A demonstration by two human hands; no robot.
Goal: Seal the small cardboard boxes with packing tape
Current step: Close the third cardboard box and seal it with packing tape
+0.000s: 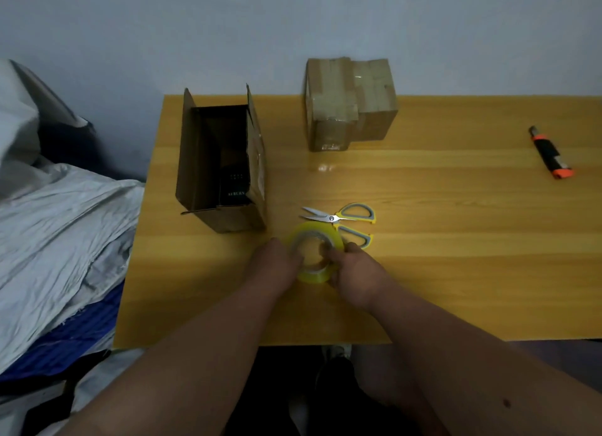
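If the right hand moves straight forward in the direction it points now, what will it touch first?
Probably the scissors. The right hand holds the tape roll and points away and slightly left; the scissors' handles lie just beyond the roll. Depth is unclear, so the raised hand might pass over them.

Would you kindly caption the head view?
Both hands grip a yellow tape roll beside scissors and an open box.

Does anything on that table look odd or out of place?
Nothing looks spilled or broken. The scissors lie with blades open beside the tape roll both hands hold, and the tall cardboard box still stands with its flaps up, unsealed.
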